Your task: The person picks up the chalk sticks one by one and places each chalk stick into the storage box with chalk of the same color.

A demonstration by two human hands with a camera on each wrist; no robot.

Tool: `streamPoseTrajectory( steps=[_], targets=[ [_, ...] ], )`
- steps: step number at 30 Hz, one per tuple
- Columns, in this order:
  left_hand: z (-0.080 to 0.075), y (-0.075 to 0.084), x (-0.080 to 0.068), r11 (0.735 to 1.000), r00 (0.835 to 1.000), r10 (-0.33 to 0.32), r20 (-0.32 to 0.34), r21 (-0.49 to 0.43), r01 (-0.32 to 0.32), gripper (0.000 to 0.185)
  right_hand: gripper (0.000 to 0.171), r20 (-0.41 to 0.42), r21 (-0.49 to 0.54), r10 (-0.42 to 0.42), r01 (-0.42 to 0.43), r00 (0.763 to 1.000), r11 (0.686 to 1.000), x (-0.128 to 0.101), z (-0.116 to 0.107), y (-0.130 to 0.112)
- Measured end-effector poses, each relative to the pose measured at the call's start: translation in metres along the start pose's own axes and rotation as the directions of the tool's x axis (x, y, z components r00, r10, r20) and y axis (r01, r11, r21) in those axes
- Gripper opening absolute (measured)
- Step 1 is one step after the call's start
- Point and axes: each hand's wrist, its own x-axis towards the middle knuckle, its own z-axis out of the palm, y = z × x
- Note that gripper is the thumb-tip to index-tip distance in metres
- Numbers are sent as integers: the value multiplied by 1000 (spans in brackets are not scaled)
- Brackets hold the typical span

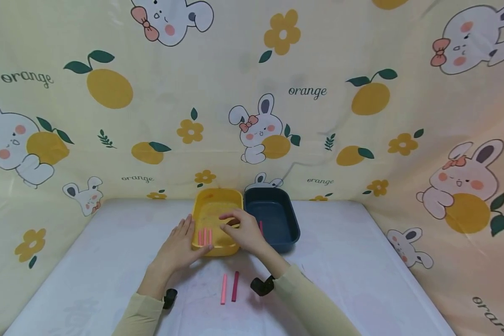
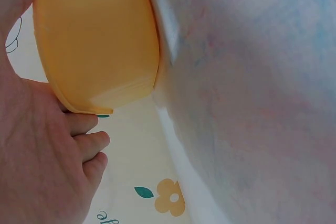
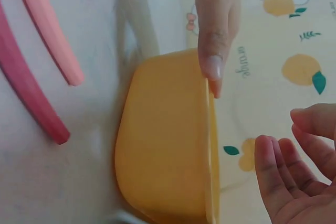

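My left hand [image 1: 178, 247] rests on the left front corner of a yellow bin [image 1: 224, 251], fingers along the left rim and thumb [image 3: 212, 61] laid on the front rim. Over the bin's right side hovers my right hand [image 1: 245, 231]; in the right wrist view its thumb and fingers are apart with nothing between them. Several light pink sticks [image 1: 205, 237] stand side by side in the bin's front left. Against it sits a dark blue bin [image 1: 291, 238], where a dark pink stick [image 1: 261, 227] shows beside my right wrist.
On the white table [image 1: 340, 280], in front of the yellow bin, lie a light pink stick [image 1: 224, 289] and a dark pink stick [image 1: 235, 286], nearly parallel. A patterned cloth [image 1: 319, 126] rises behind the table and at its sides. Dark wrist cameras [image 1: 262, 285] are worn on both arms.
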Motion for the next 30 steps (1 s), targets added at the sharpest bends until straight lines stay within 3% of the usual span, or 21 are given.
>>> streamPoseTrajectory(
  steps=[17,24,30],
  targets=[
    [0,0,0,1000,1000,1,-1,-1,-1,110,21,20,-3,21,-21,1000,1000,-48,-7,9],
    [0,0,0,1000,1000,-6,4,-11,6,110,20,76,-25,-32,34,997,999,-66,-6,24],
    [-1,1,0,1000,1000,-14,15,-12,14,109,24,156,-45,-3,10,988,999,-77,-6,29]
  ],
)
